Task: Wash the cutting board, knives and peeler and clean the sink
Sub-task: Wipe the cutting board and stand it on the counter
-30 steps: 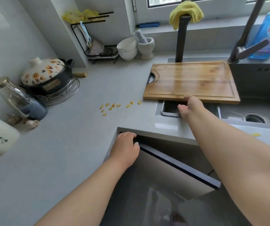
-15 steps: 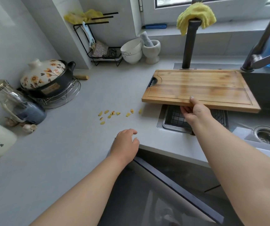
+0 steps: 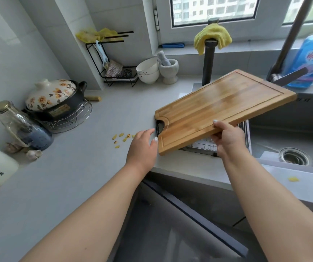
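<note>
the rectangular bamboo cutting board (image 3: 221, 108) with a groove round its edge and a dark handle cut-out is lifted and tilted, its far right corner raised over the dark grey steel sink (image 3: 284, 129) and its near left corner low at the sink's left edge. the right hand (image 3: 227, 138) pinches the board's near long edge, thumb on top and fingers curled underneath. the left hand (image 3: 142, 148) reaches toward the board's handle end with fingers loosely extended, fingertips just beside the cut-out; whether they touch the board cannot be told, and it holds nothing.

beneath the board, in the left part of the sink, a wire drying rack (image 3: 204, 144) shows. the round metal drain (image 3: 293, 156) sits in the sink's basin to the right of the board. behind the sink stand a dark upright pipe (image 3: 208, 63) with a yellow cloth (image 3: 212, 35) draped on its top, a grey tap (image 3: 284, 53), and a blue detergent bottle (image 3: 310, 59).

on the pale grey countertop (image 3: 67, 167) left of the sink lie small yellow peel scraps (image 3: 119, 138). further left of the sink are a flowered ceramic pot (image 3: 55, 97) on a wire trivet, a glass jar (image 3: 12, 120), and garlic bulbs (image 3: 33, 154). behind the sink's left side stand white stacked bowls (image 3: 148, 70), a stone mortar with pestle (image 3: 168, 69) and a black wire rack (image 3: 110, 59).
</note>
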{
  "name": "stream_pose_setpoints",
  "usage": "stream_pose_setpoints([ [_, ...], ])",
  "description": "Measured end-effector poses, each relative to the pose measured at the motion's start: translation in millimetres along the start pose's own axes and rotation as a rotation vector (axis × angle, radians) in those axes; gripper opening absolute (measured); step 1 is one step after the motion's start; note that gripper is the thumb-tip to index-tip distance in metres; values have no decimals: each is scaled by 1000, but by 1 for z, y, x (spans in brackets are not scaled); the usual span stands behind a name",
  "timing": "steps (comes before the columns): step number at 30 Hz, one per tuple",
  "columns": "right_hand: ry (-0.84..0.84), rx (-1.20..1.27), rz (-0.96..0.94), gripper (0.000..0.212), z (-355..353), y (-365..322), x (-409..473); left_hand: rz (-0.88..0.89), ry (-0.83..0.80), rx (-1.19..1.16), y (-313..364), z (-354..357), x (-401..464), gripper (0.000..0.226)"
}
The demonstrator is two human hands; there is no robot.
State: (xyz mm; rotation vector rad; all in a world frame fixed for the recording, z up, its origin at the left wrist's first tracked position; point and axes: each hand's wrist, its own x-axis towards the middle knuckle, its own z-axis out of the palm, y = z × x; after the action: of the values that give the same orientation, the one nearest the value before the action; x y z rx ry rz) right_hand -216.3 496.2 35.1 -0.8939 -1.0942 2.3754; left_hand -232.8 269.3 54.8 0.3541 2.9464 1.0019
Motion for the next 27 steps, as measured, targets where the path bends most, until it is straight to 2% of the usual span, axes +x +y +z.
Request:
stream_pose_setpoints([
  [7,-17,-103,-79,9,-10,-26,-70,31,-1,-12,2,-23,-33,44],
  [12,-24,-139,-117,2,-18,-48,-129,-54,21,-37,-14,-42,-69,47],
  [16,-82,-219,-107,2,-19,-62,-170,-230,-36,-72,-31,-47,-98,54],
  [20,-140,-336,-64,28,-21,-63,-205,-395,-145,-168,-50,-44,-132,51],
  [24,-215,-509,-84,14,-20,-59,-238,-595,-300,-517,-81,-27,-177,73],
  [27,-284,-653,-89,15,-19,-51,-257,-817,-387,-734,-85,-22,-224,74],
])
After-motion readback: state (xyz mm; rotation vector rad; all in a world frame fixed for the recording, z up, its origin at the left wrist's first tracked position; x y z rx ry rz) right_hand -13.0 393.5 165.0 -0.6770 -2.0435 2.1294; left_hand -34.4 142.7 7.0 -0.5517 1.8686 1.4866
